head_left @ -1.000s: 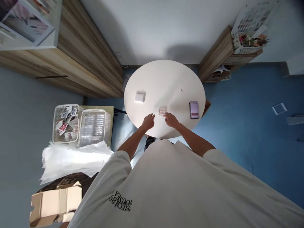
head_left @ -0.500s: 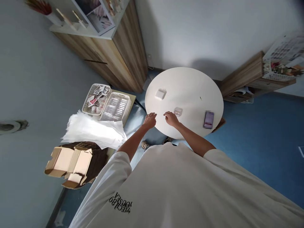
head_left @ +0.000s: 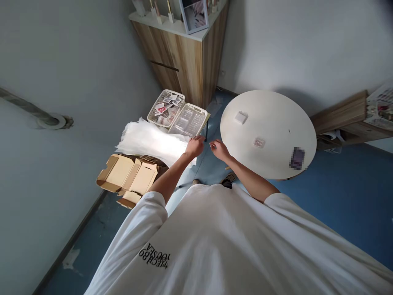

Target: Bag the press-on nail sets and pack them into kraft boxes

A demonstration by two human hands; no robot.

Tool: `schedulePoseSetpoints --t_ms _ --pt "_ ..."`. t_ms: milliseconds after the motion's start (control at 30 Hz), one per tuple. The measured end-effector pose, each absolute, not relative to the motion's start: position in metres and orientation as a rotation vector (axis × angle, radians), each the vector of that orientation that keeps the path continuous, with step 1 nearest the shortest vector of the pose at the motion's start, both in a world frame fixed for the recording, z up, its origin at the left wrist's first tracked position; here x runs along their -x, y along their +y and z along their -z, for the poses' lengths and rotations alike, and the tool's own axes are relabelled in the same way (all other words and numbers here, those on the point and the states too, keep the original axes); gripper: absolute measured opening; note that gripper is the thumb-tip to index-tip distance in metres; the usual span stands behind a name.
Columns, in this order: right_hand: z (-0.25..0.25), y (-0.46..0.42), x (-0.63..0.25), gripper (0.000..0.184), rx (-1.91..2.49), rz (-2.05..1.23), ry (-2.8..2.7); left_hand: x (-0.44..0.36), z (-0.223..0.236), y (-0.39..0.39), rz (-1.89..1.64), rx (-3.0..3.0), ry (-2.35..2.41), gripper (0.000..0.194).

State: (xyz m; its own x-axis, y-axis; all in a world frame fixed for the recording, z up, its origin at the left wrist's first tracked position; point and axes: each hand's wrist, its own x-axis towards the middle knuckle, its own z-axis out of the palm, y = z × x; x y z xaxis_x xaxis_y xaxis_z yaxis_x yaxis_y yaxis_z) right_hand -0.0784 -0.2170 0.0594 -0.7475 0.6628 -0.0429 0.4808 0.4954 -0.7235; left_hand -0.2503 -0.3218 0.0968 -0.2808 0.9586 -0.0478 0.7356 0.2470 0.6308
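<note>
My left hand (head_left: 195,146) hovers near the front corner of a white basket (head_left: 200,110) of clear plastic cases. Its fingers are loosely bent, with nothing visible in them. To the right, my right hand (head_left: 219,150) is in the air by the left edge of a round white table (head_left: 270,164); its fingers are half curled and appear to hold nothing. A gap separates the two hands. On the table lie a small clear case with pinkish pieces (head_left: 259,142) and a white square pack (head_left: 241,117).
Another white basket (head_left: 151,114) holds cards and small packets. White sheets (head_left: 147,137) lie beside an open cardboard box (head_left: 141,178). A wooden cabinet (head_left: 181,49) stands behind. A blurred-out purple item (head_left: 297,158) rests on the table; a wooden shelf (head_left: 344,112) is at right.
My view has turned left, so the table has shifted right in the picture. Both hands have swung from over the table's near edge toward the baskets and sheets.
</note>
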Motion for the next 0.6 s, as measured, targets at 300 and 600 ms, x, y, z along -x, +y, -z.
schedulePoseSetpoints --t_ms 300,600 --pt "-0.082 -0.295 0.164 0.023 0.859 -0.878 -2.622 0.327 -0.093 -0.407 -0.92 -1.278 2.367 0.051" --pt "-0.077 -0.325 0.216 0.027 0.931 -0.738 -2.73 0.351 -0.065 -0.447 -1.0 -1.064 2.281 0.07"
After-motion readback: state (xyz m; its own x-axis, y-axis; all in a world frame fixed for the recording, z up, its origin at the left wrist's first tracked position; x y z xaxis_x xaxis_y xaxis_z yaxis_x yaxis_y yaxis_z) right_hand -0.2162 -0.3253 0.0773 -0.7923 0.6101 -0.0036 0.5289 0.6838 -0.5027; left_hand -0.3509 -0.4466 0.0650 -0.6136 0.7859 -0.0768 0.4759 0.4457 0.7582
